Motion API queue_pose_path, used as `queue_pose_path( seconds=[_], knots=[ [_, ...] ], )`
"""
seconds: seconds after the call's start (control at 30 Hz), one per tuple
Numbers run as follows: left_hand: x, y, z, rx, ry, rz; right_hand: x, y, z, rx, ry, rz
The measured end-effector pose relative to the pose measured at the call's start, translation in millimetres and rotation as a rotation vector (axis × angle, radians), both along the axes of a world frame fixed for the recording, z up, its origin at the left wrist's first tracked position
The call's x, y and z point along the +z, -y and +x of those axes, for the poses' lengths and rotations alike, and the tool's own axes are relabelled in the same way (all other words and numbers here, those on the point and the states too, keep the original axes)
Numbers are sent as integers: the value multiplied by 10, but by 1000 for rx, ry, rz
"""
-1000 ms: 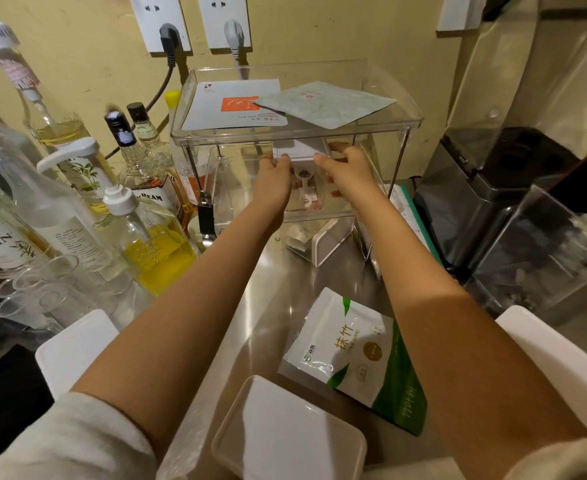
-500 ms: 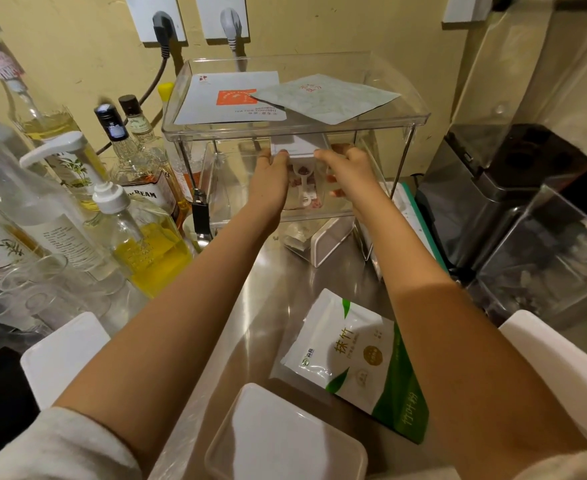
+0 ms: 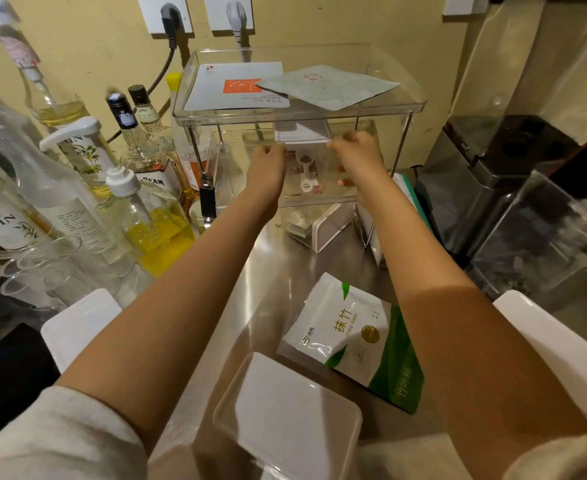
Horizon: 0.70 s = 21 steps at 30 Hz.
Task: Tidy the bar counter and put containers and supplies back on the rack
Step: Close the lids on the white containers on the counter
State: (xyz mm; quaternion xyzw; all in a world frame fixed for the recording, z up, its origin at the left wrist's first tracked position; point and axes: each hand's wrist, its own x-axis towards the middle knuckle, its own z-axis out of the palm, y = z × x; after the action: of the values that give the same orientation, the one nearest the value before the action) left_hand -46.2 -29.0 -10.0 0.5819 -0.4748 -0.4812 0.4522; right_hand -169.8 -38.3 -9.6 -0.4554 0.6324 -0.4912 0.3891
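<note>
A clear container with a white lid [image 3: 302,135] and a white scoop inside stands on the lower level of the clear acrylic rack [image 3: 403,109] against the wall. My left hand [image 3: 268,168] grips its left side and my right hand [image 3: 358,157] grips its right side. Two flat sachets [image 3: 236,86] lie on the rack's top shelf. Under the rack a second clear container with a white lid [image 3: 330,226] lies tipped on the steel counter [image 3: 278,271]. A white-and-green tea pouch [image 3: 351,337] lies flat on the counter between my forearms.
Syrup and liquor bottles [image 3: 77,188] crowd the left, with a yellow-liquid bottle [image 3: 157,230] and clear cups [image 3: 39,271] in front. White-lidded containers sit near me [image 3: 292,417], left [image 3: 77,323] and right [image 3: 555,344]. Dark blender machines [image 3: 513,188] fill the right side.
Both hands have pushed the container a little deeper onto the rack's lower level and stay on its sides. The camera has shifted slightly.
</note>
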Motion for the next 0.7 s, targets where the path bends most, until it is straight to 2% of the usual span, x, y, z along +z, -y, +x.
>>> queue_pose_path(
  seconds=[0.3, 0.43, 0.7],
  knots=[
    [105, -494, 132, 49, -47, 14, 111, -484, 75, 31, -78, 39],
    [107, -734, 233, 78, -4, 56, 205, -716, 143, 83, -87, 35],
    [68, -1140, 451, 165, -54, 91, 251, -1154, 273, 203, -97, 24]
  ],
)
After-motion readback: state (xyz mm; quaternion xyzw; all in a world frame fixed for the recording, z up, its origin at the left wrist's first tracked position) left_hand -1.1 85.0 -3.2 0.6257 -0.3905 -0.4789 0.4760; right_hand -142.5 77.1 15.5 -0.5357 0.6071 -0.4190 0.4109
